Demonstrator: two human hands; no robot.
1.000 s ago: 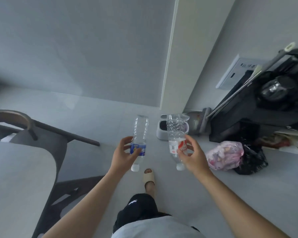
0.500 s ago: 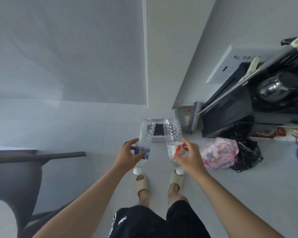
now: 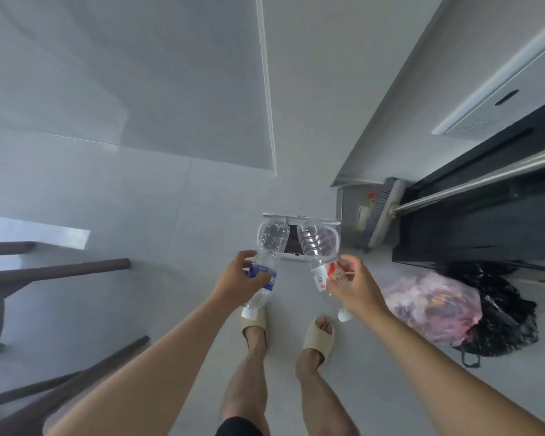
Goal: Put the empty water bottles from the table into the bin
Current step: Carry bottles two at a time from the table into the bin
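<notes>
My left hand [image 3: 233, 283] grips a clear empty bottle with a blue label [image 3: 269, 250], cap end toward me. My right hand [image 3: 356, 286] grips a second clear empty bottle with a red and white label [image 3: 317, 243], held the same way. Both bottle bases point forward over a small white bin [image 3: 296, 258] on the floor against the wall; its dark opening shows between the bottles. I stand just in front of the bin.
A pink rubbish bag [image 3: 431, 309] and a black bag [image 3: 501, 313] lie on the floor at right. A broom [image 3: 384, 212] leans by a black cabinet [image 3: 472, 215]. Dark chair legs [image 3: 60, 272] stand at left.
I have walked up to the bin and the view has tilted down. Both bottles now hang over the bin. The table at left has left the view.
</notes>
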